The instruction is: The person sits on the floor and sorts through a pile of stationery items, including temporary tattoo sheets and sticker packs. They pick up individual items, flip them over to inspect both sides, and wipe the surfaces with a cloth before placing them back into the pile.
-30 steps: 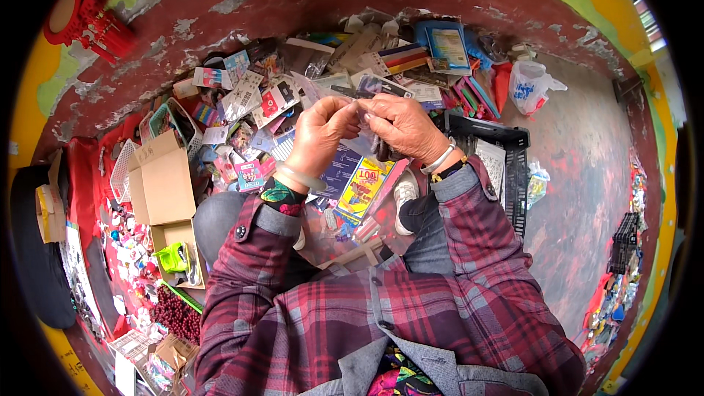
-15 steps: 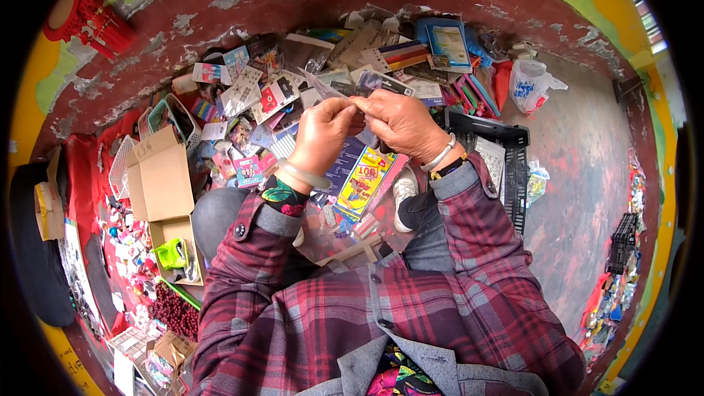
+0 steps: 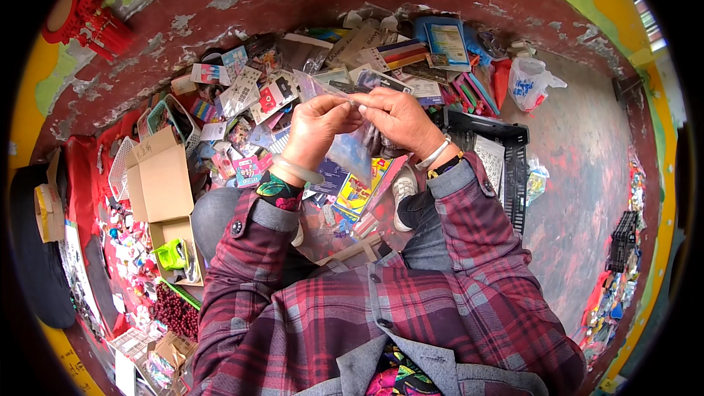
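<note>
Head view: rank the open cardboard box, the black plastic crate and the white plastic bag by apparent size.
1. Open cardboard box and black plastic crate: look alike, and the arm hides part of the crate.
2. White plastic bag: smallest.

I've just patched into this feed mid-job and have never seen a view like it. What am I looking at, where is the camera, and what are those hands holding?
There is no machine: a person works with bare hands. The camera sits on their head and looks down, and its fisheye lens bends the edges. The left hand and right hand pinch the top edge of a clear plastic bag between them. Beneath lies a heap of colourful packets on the floor. An open cardboard box sits to the left and a black crate to the right.
</note>
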{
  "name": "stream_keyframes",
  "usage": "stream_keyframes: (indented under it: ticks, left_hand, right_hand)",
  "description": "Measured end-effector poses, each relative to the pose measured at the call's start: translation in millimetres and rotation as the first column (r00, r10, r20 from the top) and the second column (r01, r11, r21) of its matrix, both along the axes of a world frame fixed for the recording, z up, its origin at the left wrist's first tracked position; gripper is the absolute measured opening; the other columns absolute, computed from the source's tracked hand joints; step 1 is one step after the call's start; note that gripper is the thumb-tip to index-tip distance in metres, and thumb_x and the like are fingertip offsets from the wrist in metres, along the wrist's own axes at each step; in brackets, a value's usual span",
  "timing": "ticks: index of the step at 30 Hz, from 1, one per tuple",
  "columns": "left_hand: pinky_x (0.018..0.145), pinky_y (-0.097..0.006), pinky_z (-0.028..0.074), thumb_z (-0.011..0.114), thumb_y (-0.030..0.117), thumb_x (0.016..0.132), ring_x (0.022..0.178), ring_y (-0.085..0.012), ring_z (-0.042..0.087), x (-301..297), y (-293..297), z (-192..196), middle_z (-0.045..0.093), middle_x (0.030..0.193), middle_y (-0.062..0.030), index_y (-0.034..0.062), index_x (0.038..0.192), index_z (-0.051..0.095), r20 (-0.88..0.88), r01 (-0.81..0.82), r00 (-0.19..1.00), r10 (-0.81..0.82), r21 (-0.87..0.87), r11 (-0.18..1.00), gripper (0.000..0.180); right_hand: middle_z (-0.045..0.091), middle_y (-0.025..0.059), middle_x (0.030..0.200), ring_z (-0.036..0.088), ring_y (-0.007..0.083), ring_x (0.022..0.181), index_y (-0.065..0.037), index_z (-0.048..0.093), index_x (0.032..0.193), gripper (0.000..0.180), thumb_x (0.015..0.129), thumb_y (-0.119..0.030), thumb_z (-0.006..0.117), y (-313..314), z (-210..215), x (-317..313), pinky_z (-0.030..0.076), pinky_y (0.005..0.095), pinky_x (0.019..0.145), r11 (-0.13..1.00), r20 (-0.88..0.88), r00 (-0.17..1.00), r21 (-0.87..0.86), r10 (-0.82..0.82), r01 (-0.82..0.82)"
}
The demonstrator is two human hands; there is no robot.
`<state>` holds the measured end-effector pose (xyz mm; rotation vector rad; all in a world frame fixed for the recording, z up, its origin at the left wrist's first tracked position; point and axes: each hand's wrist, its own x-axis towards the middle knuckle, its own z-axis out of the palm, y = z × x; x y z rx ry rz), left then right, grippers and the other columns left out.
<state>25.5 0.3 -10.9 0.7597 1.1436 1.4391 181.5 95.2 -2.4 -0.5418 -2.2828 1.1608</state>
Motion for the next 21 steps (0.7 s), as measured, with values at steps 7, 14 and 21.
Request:
stream_keyframes:
  ticks: [7, 14, 21]
  left_hand:
    - [0.072, -0.03, 0.055, 0.054, 0.008, 0.091, 0.076, -0.0203, 0.067, 0.1, -0.5, 0.5, 0.066, 0.087, -0.0132, -0.0044, 0.1, 0.06, 0.009, -0.003, 1.0, 0.002, 0.058, 0.998, 0.016]
    - [0.069, -0.028, 0.054, 0.055, 0.009, 0.09, 0.073, -0.0172, 0.065, 5.6, -0.6, 0.2, 0.065, 0.082, -0.0115, -0.0065, 0.098, 0.059, -0.055, -0.061, 0.996, 0.066, 0.095, 0.994, 0.017]
    - [0.07, -0.027, 0.054, 0.055, 0.008, 0.09, 0.075, -0.0157, 0.065, 3.7, -1.3, -0.8, 0.065, 0.084, -0.0099, -0.0052, 0.099, 0.058, -0.016, -0.029, 0.999, 0.03, 0.092, 0.995, 0.016]
  right_hand:
    - [0.065, 0.0115, 0.091, 0.061, 0.018, 0.084, 0.003, 0.063, 0.105, 0.025, 0.089, -0.015, 0.056, 3.5, -7.0, -0.9, 0.047, 0.0287, 0.075, 0.978, -0.082, 0.997, -0.206, 0.003, -0.02]
    - [0.067, 0.0076, 0.092, 0.058, 0.0105, 0.085, 0.005, 0.063, 0.104, 0.027, 0.091, -0.017, 0.055, 3.6, -7.9, -0.2, 0.046, 0.0255, 0.078, 0.882, -0.058, 0.997, -0.472, -0.053, 0.02]
    - [0.067, 0.0085, 0.087, 0.06, 0.0123, 0.08, 0.004, 0.064, 0.099, 0.025, 0.09, -0.018, 0.055, 3.3, -6.5, -0.4, 0.047, 0.0271, 0.073, 0.913, -0.068, 0.996, -0.407, -0.051, 0.019]
